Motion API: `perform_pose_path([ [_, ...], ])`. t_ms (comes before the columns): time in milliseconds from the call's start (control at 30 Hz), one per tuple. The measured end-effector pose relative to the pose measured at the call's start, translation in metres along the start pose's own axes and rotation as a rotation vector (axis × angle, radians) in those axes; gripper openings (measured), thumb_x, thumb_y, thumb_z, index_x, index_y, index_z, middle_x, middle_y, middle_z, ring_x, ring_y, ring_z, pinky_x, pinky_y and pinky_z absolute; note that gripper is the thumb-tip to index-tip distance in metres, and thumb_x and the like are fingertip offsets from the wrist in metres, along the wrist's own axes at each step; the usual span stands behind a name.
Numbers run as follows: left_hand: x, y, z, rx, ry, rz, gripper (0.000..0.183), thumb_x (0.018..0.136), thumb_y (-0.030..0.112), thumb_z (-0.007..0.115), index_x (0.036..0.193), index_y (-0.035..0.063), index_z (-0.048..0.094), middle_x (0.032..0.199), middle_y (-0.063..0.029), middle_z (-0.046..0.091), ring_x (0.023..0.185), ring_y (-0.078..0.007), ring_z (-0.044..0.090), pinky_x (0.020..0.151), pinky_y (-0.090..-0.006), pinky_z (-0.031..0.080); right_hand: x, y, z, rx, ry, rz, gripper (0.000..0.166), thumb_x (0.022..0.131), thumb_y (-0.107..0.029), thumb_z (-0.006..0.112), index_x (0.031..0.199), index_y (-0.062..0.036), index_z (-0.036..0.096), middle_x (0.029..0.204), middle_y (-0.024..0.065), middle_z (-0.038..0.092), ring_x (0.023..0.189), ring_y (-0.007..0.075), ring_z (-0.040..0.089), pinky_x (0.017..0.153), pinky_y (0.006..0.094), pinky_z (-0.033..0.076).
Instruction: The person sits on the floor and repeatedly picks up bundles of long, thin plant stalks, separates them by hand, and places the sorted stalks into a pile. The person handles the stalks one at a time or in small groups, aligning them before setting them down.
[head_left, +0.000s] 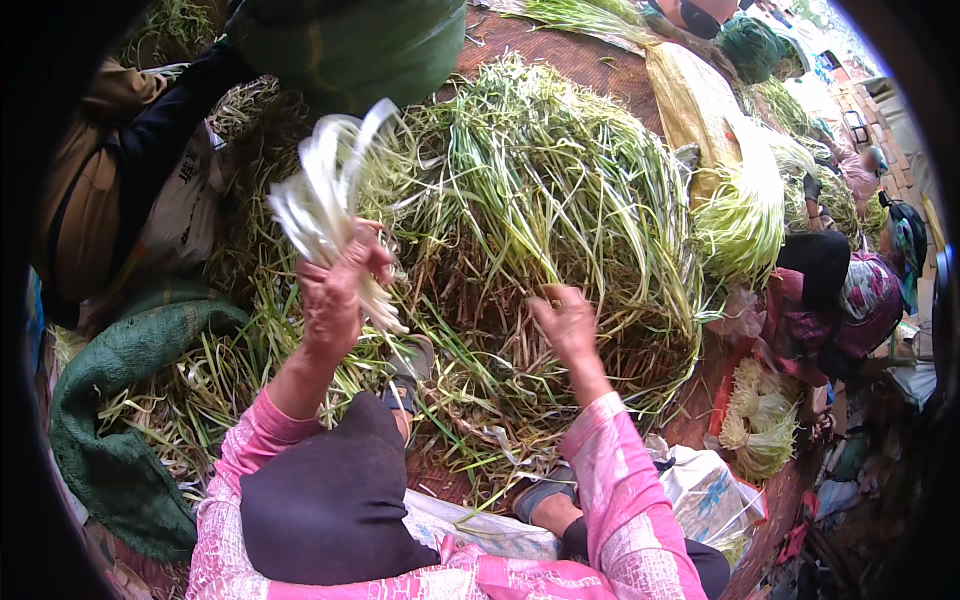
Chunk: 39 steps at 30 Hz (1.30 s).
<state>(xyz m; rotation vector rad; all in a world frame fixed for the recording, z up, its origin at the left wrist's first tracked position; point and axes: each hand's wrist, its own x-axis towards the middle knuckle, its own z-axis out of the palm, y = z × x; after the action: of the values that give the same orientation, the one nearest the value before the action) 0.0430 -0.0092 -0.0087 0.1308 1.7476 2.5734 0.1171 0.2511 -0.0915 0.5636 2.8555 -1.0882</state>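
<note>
My left hand (334, 292) is raised and closed around a bunch of pale, whitish-green stalks (326, 202). Motion blurs their upper ends, while the cut-looking lower ends stick out below my fingers. A large heap of long-leaved greens (555, 172), similar to chives, spreads over the ground in front of me, with brownish stem ends facing my side. At the near edge of that heap is my right hand (568, 326), its fingers curled by the stems. Whether a stem is pinched between the fingertips is not clear.
Loose leaves (202, 390) and a green woven sack (112, 405) lie at left. A full green sack (352, 45) stands at the far side. To the right are a yellow sack (690, 112), bundled pale stalks (761, 420), a white bag (705, 487) and a seated person (862, 300).
</note>
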Motion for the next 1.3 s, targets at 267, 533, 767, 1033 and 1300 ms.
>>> perform_pose_path([
  [267, -0.024, -0.046, -0.005, -0.159, 0.002, -0.559, 0.014, 0.081, 0.015, 0.064, 0.083, 0.003, 0.056, 0.054, -0.0021, 0.056, 0.035, -0.0059, 0.047, 0.03, -0.0178, 0.04, -0.006, 0.028, 0.002, -0.298, 0.085, -0.109, 0.017, 0.078, -0.023, 0.066, 0.082, -0.0073, 0.065, 0.073, 0.0097, 0.064, 0.065, 0.0233, 0.062, 0.059, 0.0359, 0.051],
  [533, -0.038, -0.067, 0.001, 0.172, -0.174, -0.63, 0.014, 0.078, 0.014, 0.067, 0.08, 0.0015, 0.061, 0.063, -0.0051, 0.063, 0.035, -0.0038, 0.042, 0.031, -0.0184, 0.032, -0.054, -0.056, 0.033, 0.105, 0.019, -0.323, 0.018, 0.075, -0.019, 0.069, 0.081, -0.0033, 0.061, 0.071, 0.0079, 0.063, 0.057, 0.0163, 0.06, 0.047, 0.0279, 0.05],
  [767, -0.041, -0.067, -0.003, 0.176, -0.132, -0.617, 0.013, 0.074, 0.01, 0.07, 0.074, 0.001, 0.06, 0.052, 0.0011, 0.054, 0.036, -0.0037, 0.042, 0.032, -0.0194, 0.03, -0.061, -0.062, 0.047, 0.488, -0.356, 0.032, 0.029, 0.078, -0.027, 0.067, 0.09, -0.0015, 0.062, 0.077, 0.006, 0.063, 0.063, 0.0137, 0.058, 0.055, 0.0276, 0.045],
  [1033, -0.039, -0.06, 0.002, 0.107, -0.054, -0.582, 0.005, 0.076, 0.005, 0.064, 0.075, 0.0016, 0.061, 0.054, -0.0005, 0.055, 0.035, -0.0053, 0.043, 0.031, -0.0204, 0.032, -0.04, -0.071, 0.058, 1.326, -0.219, 0.337, 0.015, 0.083, -0.02, 0.064, 0.088, -0.0058, 0.062, 0.068, -0.0049, 0.056, 0.051, 0.0015, 0.041, 0.044, 0.0173, 0.032],
  [1300, -0.027, -0.059, -0.032, -0.039, 0.072, -0.595, 0.007, 0.077, -0.003, 0.06, 0.07, -0.0015, 0.058, 0.057, -0.0046, 0.058, 0.032, -0.0058, 0.045, 0.026, -0.0182, 0.033, -0.043, -0.058, -0.025, 1.517, -0.047, 0.295, 0.012, 0.088, -0.019, 0.055, 0.085, -0.0077, 0.056, 0.064, -0.0035, 0.054, 0.047, 0.0028, 0.038, 0.043, 0.0172, 0.035],
])
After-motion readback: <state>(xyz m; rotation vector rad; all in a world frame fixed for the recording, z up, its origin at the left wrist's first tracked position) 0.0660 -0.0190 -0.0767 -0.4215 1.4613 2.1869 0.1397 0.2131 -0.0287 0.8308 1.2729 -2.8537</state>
